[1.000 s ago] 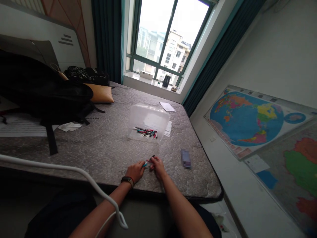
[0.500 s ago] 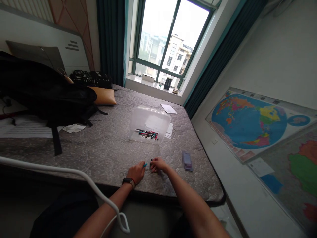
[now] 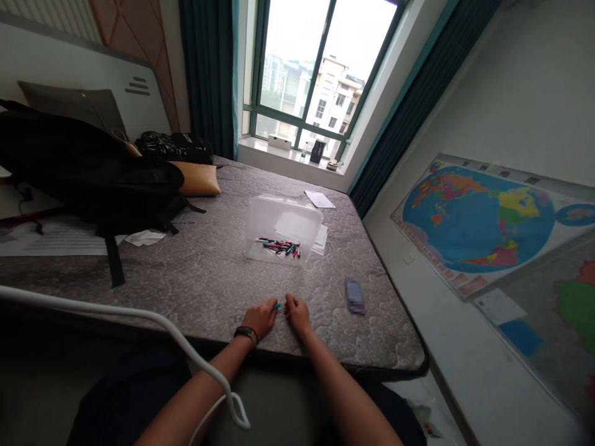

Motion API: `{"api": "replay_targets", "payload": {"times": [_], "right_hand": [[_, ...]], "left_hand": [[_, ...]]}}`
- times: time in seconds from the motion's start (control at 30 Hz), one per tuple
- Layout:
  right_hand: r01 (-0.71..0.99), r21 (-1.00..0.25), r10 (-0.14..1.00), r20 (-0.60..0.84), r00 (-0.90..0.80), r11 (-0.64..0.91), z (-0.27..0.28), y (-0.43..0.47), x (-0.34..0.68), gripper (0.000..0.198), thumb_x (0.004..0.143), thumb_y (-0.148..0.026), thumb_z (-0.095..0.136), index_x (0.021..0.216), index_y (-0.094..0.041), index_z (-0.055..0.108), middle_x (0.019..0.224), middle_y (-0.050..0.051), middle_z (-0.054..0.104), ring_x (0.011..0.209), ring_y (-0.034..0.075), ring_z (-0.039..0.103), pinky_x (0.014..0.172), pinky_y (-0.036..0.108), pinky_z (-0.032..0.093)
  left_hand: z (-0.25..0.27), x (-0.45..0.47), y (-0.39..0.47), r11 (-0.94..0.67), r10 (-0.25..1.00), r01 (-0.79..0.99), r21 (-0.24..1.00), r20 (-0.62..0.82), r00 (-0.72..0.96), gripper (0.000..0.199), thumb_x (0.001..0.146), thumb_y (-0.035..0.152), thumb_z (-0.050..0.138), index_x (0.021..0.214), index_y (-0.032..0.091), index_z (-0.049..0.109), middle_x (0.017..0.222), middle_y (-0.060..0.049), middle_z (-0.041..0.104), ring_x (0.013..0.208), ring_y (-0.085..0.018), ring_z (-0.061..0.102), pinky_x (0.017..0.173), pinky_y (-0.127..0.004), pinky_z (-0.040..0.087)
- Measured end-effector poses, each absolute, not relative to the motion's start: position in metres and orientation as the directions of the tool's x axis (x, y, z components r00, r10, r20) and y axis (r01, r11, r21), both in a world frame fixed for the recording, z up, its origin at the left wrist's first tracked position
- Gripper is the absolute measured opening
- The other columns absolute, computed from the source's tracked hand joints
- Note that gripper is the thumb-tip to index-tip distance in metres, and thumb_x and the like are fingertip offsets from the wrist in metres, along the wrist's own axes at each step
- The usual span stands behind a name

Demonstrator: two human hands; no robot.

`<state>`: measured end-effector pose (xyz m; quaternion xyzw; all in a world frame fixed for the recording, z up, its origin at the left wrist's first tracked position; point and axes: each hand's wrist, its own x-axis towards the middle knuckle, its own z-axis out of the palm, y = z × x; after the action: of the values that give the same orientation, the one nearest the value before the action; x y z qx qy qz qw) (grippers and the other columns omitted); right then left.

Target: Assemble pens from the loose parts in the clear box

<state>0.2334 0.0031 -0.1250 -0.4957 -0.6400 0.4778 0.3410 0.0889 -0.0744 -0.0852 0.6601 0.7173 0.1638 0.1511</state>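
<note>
Grey quilted mattress (image 3: 195,279) is spreading below a window (image 3: 317,65) standing at 12 o'clock. Left hand (image 3: 261,317) is grasping a teal pen part (image 3: 277,306) between its fingers. Right hand (image 3: 298,314) is resting just beside it, at 3 o'clock, fingers curled; cannot tell whether they are holding anything. Clear plastic box (image 3: 261,217), containing loose pens (image 3: 281,247), is sitting at 12 o'clock from both hands.
</note>
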Motion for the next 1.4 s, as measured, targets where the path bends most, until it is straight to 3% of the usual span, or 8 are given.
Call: {"api": "replay_targets", "payload": {"times": [0.17, 0.4, 0.57, 0.77, 0.93, 1.23, 1.33, 1.4], "right_hand": [[0.211, -0.977, 0.917, -0.118, -0.382, -0.038, -0.110, 0.014, 0.237, 0.041, 0.079, -0.057, 0.058, 0.065, -0.018, 0.055, 0.052, -0.003, 0.056, 0.042, 0.010, 0.047, 0.041, 0.021, 0.035], [0.123, -0.987, 0.936, -0.138, -0.325, -0.103, -0.110, 0.014, 0.239, 0.031, 0.074, -0.047, 0.061, 0.065, -0.018, 0.054, 0.052, -0.003, 0.057, 0.040, 0.009, 0.046, 0.039, 0.020, 0.035], [0.054, -0.985, 0.963, -0.171, -0.209, -0.163, -0.112, 0.018, 0.244, 0.025, 0.075, -0.041, 0.054, 0.062, -0.019, 0.053, 0.051, -0.003, 0.056, 0.038, 0.008, 0.045, 0.037, 0.019, 0.034], [0.247, -0.965, 0.911, -0.178, -0.372, -0.088, -0.111, 0.015, 0.241, 0.020, 0.070, -0.032, 0.058, 0.056, -0.019, 0.052, 0.045, -0.003, 0.055, 0.035, 0.009, 0.046, 0.035, 0.019, 0.031], [0.102, -0.977, 0.943, -0.207, -0.262, -0.186, -0.105, 0.014, 0.244, 0.023, 0.072, -0.037, 0.057, 0.059, -0.018, 0.054, 0.053, 0.000, 0.062, 0.038, 0.008, 0.049, 0.038, 0.019, 0.037], [0.136, -0.975, 0.938, -0.209, -0.275, -0.178, -0.108, 0.014, 0.245, 0.023, 0.071, -0.034, 0.063, 0.059, -0.016, 0.055, 0.050, 0.000, 0.060, 0.035, 0.008, 0.046, 0.034, 0.018, 0.034], [-0.031, -0.981, 0.955, -0.179, -0.238, -0.192, -0.103, 0.012, 0.246, 0.024, 0.072, -0.036, 0.068, 0.084, -0.015, 0.065, 0.071, 0.003, 0.069, 0.045, 0.009, 0.056, 0.040, 0.019, 0.043], [-0.172, -0.968, 0.971, -0.151, -0.184, -0.183, -0.100, 0.011, 0.247, 0.049, 0.072, -0.037, 0.071, 0.116, -0.019, 0.059, 0.090, 0.004, 0.071, 0.058, 0.012, 0.064, 0.050, 0.021, 0.051]], "left_hand": [[-0.082, 0.090, -0.076, 0.013, 1.000, 0.919, 0.393, 0.022, -0.023, 0.026, 0.098, 0.035, 0.032, 0.106, 0.026, 0.054, 0.106, -0.005, 0.067, 0.093, -0.019, 0.064, 0.074, -0.028, 0.041], [-0.085, 0.090, -0.075, -0.031, 0.999, 0.927, 0.374, 0.050, 0.014, 0.027, 0.098, 0.036, 0.031, 0.102, 0.024, 0.055, 0.102, -0.005, 0.067, 0.090, -0.019, 0.064, 0.071, -0.027, 0.040], [-0.086, 0.090, -0.074, 0.049, 0.997, 0.914, 0.402, 0.036, -0.069, 0.026, 0.099, 0.034, 0.031, 0.102, 0.024, 0.054, 0.103, -0.005, 0.068, 0.091, -0.018, 0.064, 0.071, -0.027, 0.038], [-0.086, 0.089, -0.073, 0.124, 0.990, 0.897, 0.424, 0.009, -0.141, 0.030, 0.100, 0.037, 0.027, 0.107, 0.025, 0.053, 0.104, -0.006, 0.068, 0.089, -0.018, 0.065, 0.071, -0.027, 0.038], [-0.086, 0.088, -0.073, 0.145, 0.986, 0.897, 0.418, 0.012, -0.165, 0.031, 0.099, 0.038, 0.026, 0.103, 0.025, 0.054, 0.101, -0.005, 0.069, 0.085, -0.019, 0.065, 0.067, -0.027, 0.037], [-0.083, 0.085, -0.071, 0.299, 0.941, 0.839, 0.454, 0.008, -0.340, 0.033, 0.101, 0.037, 0.024, 0.110, 0.023, 0.052, 0.105, -0.008, 0.069, 0.086, -0.020, 0.066, 0.066, -0.027, 0.036], [-0.080, 0.081, -0.070, 0.358, 0.914, 0.801, 0.479, -0.007, -0.405, 0.035, 0.101, 0.038, 0.023, 0.113, 0.023, 0.051, 0.109, -0.010, 0.068, 0.086, -0.021, 0.066, 0.066, -0.028, 0.037], [-0.079, 0.081, -0.070, 0.380, 0.905, 0.790, 0.482, -0.020, -0.424, 0.035, 0.101, 0.038, 0.023, 0.114, 0.022, 0.052, 0.107, -0.010, 0.069, 0.086, -0.021, 0.066, 0.066, -0.029, 0.038]]}}
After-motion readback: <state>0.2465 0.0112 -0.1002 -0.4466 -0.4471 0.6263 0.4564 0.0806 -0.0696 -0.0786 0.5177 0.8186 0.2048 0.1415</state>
